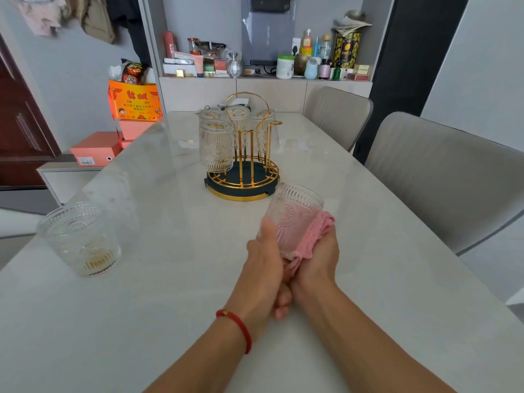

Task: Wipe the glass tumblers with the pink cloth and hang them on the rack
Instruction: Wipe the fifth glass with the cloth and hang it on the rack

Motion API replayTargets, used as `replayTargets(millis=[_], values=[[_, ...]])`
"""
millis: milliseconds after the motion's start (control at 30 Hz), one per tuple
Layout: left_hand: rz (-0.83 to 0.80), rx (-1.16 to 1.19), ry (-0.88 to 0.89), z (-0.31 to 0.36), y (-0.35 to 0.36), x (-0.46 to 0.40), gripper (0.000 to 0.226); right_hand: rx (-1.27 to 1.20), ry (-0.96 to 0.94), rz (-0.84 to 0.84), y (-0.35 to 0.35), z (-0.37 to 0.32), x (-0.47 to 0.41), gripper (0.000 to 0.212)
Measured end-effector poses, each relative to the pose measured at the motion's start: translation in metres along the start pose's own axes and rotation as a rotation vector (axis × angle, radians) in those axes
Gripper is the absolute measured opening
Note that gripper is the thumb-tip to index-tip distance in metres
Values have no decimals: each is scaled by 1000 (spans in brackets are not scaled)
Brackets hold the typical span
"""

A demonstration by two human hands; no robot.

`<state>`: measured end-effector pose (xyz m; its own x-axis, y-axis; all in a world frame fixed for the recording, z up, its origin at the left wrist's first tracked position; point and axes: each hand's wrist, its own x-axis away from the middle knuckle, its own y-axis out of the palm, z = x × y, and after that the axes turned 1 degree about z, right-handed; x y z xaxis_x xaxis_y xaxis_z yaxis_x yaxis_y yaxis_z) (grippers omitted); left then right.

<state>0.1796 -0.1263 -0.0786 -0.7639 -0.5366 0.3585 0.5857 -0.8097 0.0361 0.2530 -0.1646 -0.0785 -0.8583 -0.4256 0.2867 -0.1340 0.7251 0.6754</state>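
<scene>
Pink cloth point(314, 239), embossed clear tumbler point(293, 214), gold rack point(246, 154).

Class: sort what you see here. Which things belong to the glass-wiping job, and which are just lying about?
Job: held tumbler, pink cloth, both hands, waiting tumbler, rack.
Lying about: chairs, orange boxes, shelf bottles.

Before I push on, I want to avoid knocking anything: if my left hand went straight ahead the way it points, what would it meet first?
Probably the gold rack: your left hand, gripping the tumbler, points up the table toward its base. Bare table lies between, though depth is uncertain.
</scene>
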Motion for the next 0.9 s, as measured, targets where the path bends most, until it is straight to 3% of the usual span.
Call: replayTargets(millis=[100, 300, 367, 533, 700, 800, 900], values=[[5, -30, 62, -3, 1, 2, 82, 38, -23, -25, -1, 2, 3, 52], [-267, 117, -194, 7, -17, 0, 86, -7, 43, -95, -7, -14, 0, 52], [-229, 46, -174, 8, -15, 1, 90, -7, 24, -74, -5, -13, -2, 50], [38, -84, 28, 0, -3, -1, 109, -46, -92, 12, 0, -3, 0, 48], [-5, 22, 15, 2, -5, 0, 74, 13, -56, 22, -2, 0, 6, 48], [-129, 82, -145, 8, -15, -3, 71, 2, -31, -37, -1, -5, 7, 50], [-150, 81, -158, 7, -14, -5, 80, -5, -33, -19, 0, -7, 5, 49]])
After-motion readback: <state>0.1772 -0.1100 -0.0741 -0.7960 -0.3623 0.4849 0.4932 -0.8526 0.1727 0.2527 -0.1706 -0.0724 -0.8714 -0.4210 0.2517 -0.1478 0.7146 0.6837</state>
